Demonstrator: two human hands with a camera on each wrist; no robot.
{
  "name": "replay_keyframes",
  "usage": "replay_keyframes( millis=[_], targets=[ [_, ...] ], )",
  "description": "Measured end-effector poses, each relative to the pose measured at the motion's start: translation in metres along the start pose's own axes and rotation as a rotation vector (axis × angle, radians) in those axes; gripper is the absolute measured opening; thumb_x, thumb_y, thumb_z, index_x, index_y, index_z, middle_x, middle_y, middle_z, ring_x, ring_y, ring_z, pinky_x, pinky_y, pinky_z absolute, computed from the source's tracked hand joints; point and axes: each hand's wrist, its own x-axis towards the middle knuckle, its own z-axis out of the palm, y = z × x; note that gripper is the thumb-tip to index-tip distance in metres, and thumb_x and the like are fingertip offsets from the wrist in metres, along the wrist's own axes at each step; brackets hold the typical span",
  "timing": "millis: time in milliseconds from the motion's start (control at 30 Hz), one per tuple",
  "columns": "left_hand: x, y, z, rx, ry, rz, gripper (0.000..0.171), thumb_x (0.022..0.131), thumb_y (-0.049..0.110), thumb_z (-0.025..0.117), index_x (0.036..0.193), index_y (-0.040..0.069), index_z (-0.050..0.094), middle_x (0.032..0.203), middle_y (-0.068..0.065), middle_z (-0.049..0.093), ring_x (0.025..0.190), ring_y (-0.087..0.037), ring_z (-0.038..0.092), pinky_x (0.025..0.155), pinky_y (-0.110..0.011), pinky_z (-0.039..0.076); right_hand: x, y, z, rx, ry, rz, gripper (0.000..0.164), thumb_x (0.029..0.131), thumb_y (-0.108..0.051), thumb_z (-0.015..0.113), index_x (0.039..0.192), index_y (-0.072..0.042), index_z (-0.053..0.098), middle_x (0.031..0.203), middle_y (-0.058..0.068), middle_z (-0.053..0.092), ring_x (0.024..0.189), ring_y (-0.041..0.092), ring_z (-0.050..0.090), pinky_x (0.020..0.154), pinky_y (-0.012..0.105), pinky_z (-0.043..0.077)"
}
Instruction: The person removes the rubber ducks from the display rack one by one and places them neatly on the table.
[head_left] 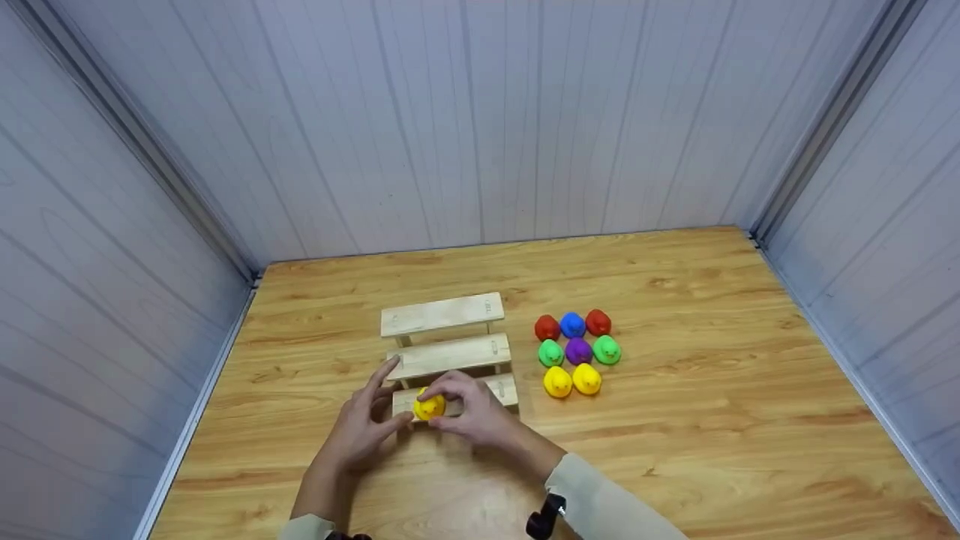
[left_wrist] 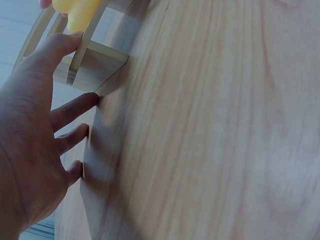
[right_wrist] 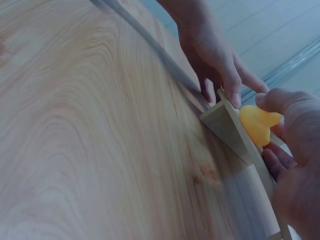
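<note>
A yellow toy duck [head_left: 429, 406] sits at the left end of the nearest wooden step [head_left: 504, 388]. My right hand [head_left: 484, 414] pinches this duck [right_wrist: 256, 125] between thumb and fingers. Beside the same end of the step is my left hand [head_left: 356, 431], its fingers spread. In the left wrist view the thumb of this hand [left_wrist: 30, 125] touches the plank's edge [left_wrist: 85, 45], near the duck [left_wrist: 82, 15]. The left index fingertip reaches toward the left end of the middle step [head_left: 450, 357] in the head view.
Behind stands the far wooden step [head_left: 442, 313]. To the right, several toy ducks stand in rows on the table [head_left: 697, 420]: red [head_left: 598, 322], blue [head_left: 573, 325], green [head_left: 607, 350], purple [head_left: 578, 351] and yellow [head_left: 557, 382]. Pale panel walls [head_left: 480, 127] enclose the table's back and sides.
</note>
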Motion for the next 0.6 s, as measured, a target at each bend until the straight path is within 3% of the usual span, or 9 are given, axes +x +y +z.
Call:
replay_keyframes(
  millis=[200,600],
  targets=[
    [0.0029,0.0018,-0.0002,0.007,0.001,-0.001,0.091,0.102,0.038,0.086,0.177,0.037,0.035,0.155,-0.026,0.07,0.149,-0.049,0.063,0.129,-0.083,0.032,-0.0003,0.0003,-0.0028,0.005,0.015,-0.005,0.026,0.099,-0.01,0.087,0.124,-0.01,0.083,0.126,0.013,0.075,0.116,0.01,0.066,0.104,0.024,0.055],
    [0.0007,0.0007,0.0003,0.006,0.005,-0.015,0.091,0.102,0.041,0.085,0.177,0.038,0.035,0.157,-0.027,0.067,0.151,-0.051,0.061,0.129,-0.085,0.029,-0.0017,-0.0005,-0.0005,0.014,0.022,-0.007,0.026,0.098,-0.007,0.086,0.123,-0.007,0.083,0.127,0.014,0.075,0.116,0.013,0.069,0.105,0.025,0.06]
  ],
)
